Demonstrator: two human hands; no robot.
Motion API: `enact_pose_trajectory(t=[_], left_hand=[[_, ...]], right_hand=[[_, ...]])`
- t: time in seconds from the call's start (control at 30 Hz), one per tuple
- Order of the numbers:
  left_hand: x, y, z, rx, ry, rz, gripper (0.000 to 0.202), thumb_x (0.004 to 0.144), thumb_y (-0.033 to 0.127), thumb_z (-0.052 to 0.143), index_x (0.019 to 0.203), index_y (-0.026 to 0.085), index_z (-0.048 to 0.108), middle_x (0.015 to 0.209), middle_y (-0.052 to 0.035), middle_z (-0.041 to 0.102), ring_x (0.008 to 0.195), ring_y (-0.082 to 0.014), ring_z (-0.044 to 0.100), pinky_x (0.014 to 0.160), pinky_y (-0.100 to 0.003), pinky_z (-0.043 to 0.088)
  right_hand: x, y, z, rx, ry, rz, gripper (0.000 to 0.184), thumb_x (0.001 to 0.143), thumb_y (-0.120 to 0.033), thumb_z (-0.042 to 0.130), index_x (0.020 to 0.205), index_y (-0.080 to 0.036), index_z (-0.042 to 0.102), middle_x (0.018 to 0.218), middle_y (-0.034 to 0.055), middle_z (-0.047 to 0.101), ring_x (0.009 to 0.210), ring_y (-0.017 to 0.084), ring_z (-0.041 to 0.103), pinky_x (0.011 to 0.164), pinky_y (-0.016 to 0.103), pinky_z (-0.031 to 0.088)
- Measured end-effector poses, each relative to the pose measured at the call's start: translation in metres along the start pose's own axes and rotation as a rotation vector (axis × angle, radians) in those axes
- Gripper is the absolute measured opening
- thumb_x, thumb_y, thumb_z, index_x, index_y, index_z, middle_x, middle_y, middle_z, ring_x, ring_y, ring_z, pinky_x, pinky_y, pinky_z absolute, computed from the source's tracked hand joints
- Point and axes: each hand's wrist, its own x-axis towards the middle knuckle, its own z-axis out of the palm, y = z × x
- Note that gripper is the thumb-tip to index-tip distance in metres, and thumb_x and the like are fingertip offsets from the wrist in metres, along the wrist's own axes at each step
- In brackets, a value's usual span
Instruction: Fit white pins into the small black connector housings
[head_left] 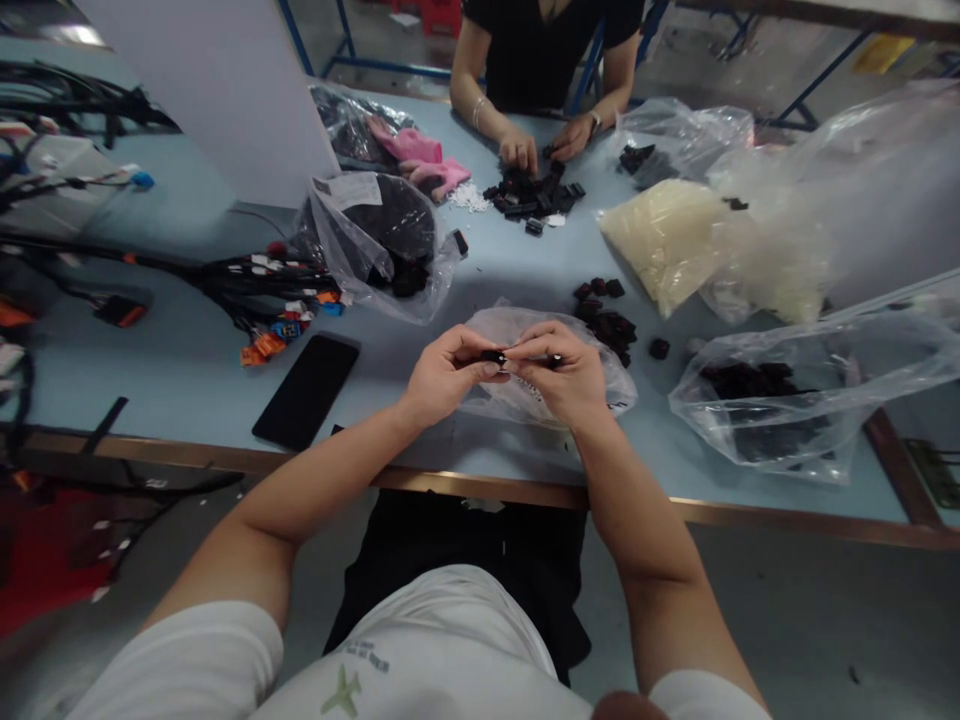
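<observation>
Above a clear plastic bag (pixel 491 402) in front of me, both hands meet at their fingertips. My left hand (pixel 441 378) is closed in a pinch on a small black connector (pixel 492 357). My right hand (pixel 566 375) has its thumb and forefinger at the right end of that connector, where a tiny white piece shows. Between the curled fingers of the right hand sits another small black connector (pixel 556 361), mostly hidden. Just beyond the right hand lies a pile of black connectors (pixel 611 328).
Across the table, a co-worker's hands (pixel 519 150) are at a heap of black connectors (pixel 534 195). A phone (pixel 307 390) and wire harnesses (pixel 217 280) lie left. Bags of black parts (pixel 780 440) and cream pieces (pixel 660 240) stand right. A bagged bundle (pixel 375 240) lies ahead.
</observation>
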Motion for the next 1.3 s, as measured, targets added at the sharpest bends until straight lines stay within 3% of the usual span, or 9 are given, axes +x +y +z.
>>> enact_pose_trajectory(t=[0.23, 0.43, 0.6, 0.7, 0.8, 0.93, 1.13, 1.3], left_hand=[[0.0, -0.001, -0.001, -0.004, 0.01, 0.006, 0.043, 0.077, 0.042, 0.099, 0.095, 0.018, 0.067, 0.094, -0.0021, 0.082, 0.088, -0.0183, 0.082, 0.084, -0.035, 0.072], [0.0, -0.004, -0.001, -0.024, 0.041, 0.0, 0.048, 0.075, 0.043, 0.1, 0.094, 0.018, 0.064, 0.087, -0.0006, 0.081, 0.085, -0.0188, 0.082, 0.083, -0.036, 0.072], [0.002, -0.006, -0.001, -0.068, 0.117, 0.025, 0.05, 0.073, 0.045, 0.101, 0.093, 0.019, 0.063, 0.084, 0.0016, 0.08, 0.083, -0.0178, 0.082, 0.086, -0.04, 0.073], [0.004, -0.005, -0.001, -0.063, 0.11, 0.026, 0.051, 0.074, 0.046, 0.1, 0.094, 0.019, 0.061, 0.087, 0.001, 0.08, 0.085, -0.0188, 0.082, 0.089, -0.041, 0.072], [0.004, -0.003, 0.001, -0.079, 0.079, 0.017, 0.051, 0.078, 0.045, 0.098, 0.098, 0.02, 0.059, 0.098, -0.0019, 0.082, 0.093, -0.0227, 0.084, 0.089, -0.041, 0.071], [0.003, 0.0, 0.002, -0.092, 0.058, 0.0, 0.049, 0.079, 0.042, 0.097, 0.099, 0.02, 0.058, 0.103, -0.0023, 0.082, 0.1, -0.0261, 0.085, 0.09, -0.041, 0.071], [-0.001, 0.003, 0.003, -0.094, 0.052, -0.012, 0.046, 0.08, 0.041, 0.096, 0.109, 0.021, 0.067, 0.104, -0.0031, 0.081, 0.104, -0.0275, 0.084, 0.092, -0.042, 0.071], [-0.001, 0.002, 0.002, -0.061, 0.044, 0.0, 0.04, 0.082, 0.042, 0.095, 0.108, 0.021, 0.073, 0.107, -0.0046, 0.081, 0.106, -0.026, 0.083, 0.093, -0.041, 0.071]], right_hand=[[-0.001, 0.005, 0.001, -0.044, 0.003, -0.082, 0.003, 0.085, -0.034, 0.086, 0.086, -0.034, 0.088, 0.092, 0.0018, 0.075, 0.082, 0.018, 0.07, 0.073, 0.034, 0.058], [-0.006, 0.013, 0.008, -0.251, 0.046, -0.303, 0.016, 0.1, -0.033, 0.072, 0.102, -0.037, 0.087, 0.096, 0.0031, 0.077, 0.088, 0.021, 0.073, 0.083, 0.04, 0.065], [-0.006, 0.015, 0.009, -0.328, -0.053, -0.437, 0.028, 0.104, -0.025, 0.061, 0.119, -0.037, 0.082, 0.112, 0.0059, 0.076, 0.105, 0.021, 0.074, 0.089, 0.04, 0.065], [-0.005, 0.011, 0.006, -0.332, -0.061, -0.398, 0.028, 0.104, -0.027, 0.059, 0.12, -0.035, 0.08, 0.118, 0.0069, 0.076, 0.11, 0.023, 0.074, 0.095, 0.043, 0.064], [-0.004, 0.008, 0.001, -0.219, 0.099, -0.274, 0.024, 0.106, -0.035, 0.056, 0.116, -0.031, 0.077, 0.117, 0.0081, 0.074, 0.105, 0.024, 0.073, 0.096, 0.046, 0.063], [-0.004, 0.007, -0.007, -0.007, 0.271, -0.11, 0.033, 0.108, -0.052, 0.048, 0.104, -0.029, 0.071, 0.096, 0.0054, 0.069, 0.085, 0.021, 0.069, 0.082, 0.04, 0.062], [-0.008, -0.004, -0.012, -0.032, 0.294, 0.01, 0.055, 0.105, -0.065, 0.045, 0.073, -0.027, 0.068, 0.073, 0.0058, 0.065, 0.073, 0.022, 0.067, 0.064, 0.036, 0.055], [-0.013, -0.004, -0.006, 0.054, 0.253, 0.101, 0.071, 0.099, -0.084, 0.039, 0.082, -0.028, 0.078, 0.068, 0.0065, 0.068, 0.053, 0.02, 0.061, 0.047, 0.034, 0.042]])
